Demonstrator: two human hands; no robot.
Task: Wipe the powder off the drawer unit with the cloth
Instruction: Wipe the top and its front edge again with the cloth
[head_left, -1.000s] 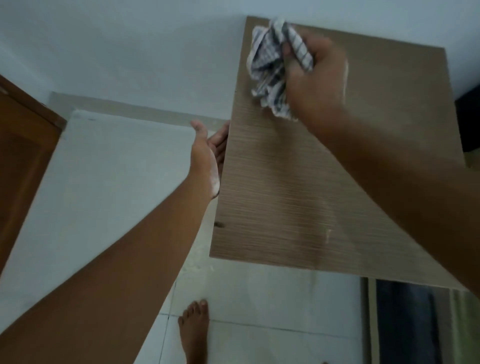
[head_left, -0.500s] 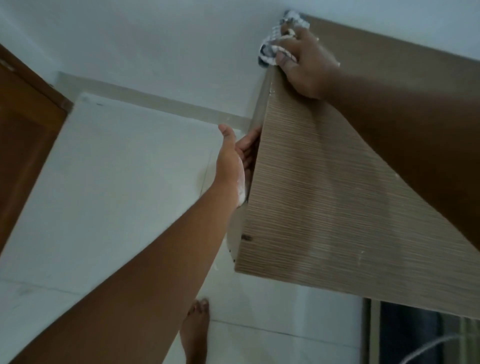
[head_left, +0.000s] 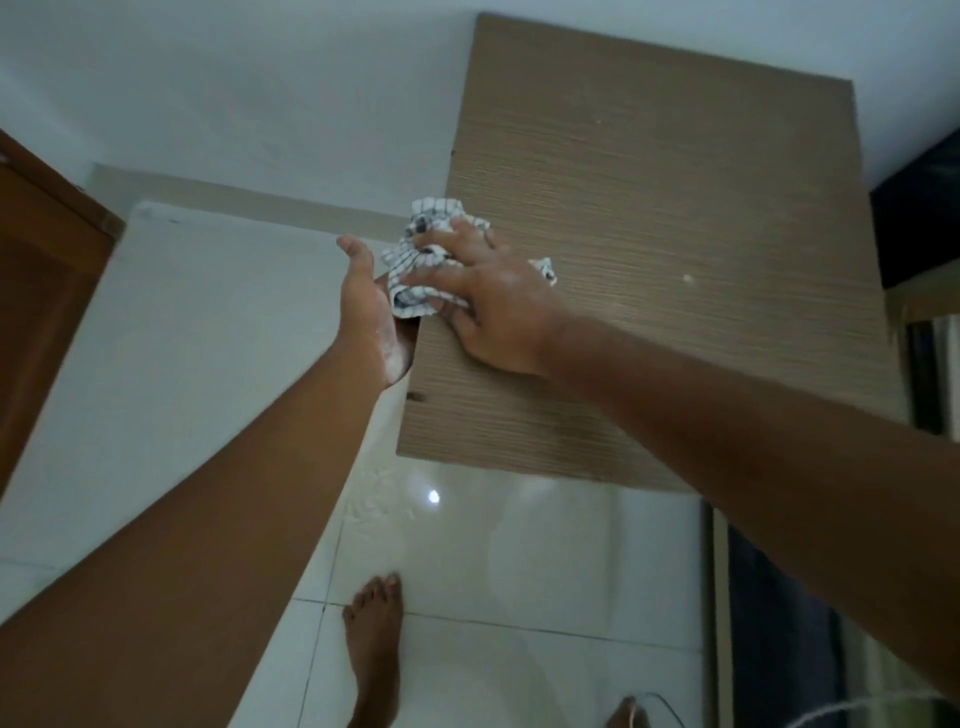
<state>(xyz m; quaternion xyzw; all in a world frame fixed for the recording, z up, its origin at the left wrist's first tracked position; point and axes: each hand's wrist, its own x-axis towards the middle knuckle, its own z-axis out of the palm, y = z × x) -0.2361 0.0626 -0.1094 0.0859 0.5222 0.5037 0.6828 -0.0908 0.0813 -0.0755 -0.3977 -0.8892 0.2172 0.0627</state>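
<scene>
Right hand (head_left: 493, 306), fingers spread, presses crumpled checked cloth (head_left: 421, 260) onto wood-grain drawer unit (head_left: 649, 249) top; left hand (head_left: 371, 317) open, cupped beside its edge.

Drawer unit (head_left: 675, 249): flat top in light brown wood-grain laminate, seen from above; a few pale powder specks (head_left: 688, 279) to the right of the right hand (head_left: 493, 312).
Cloth (head_left: 415, 260): white with dark checks (bunched), under the right hand's fingers at the top's left edge.
</scene>
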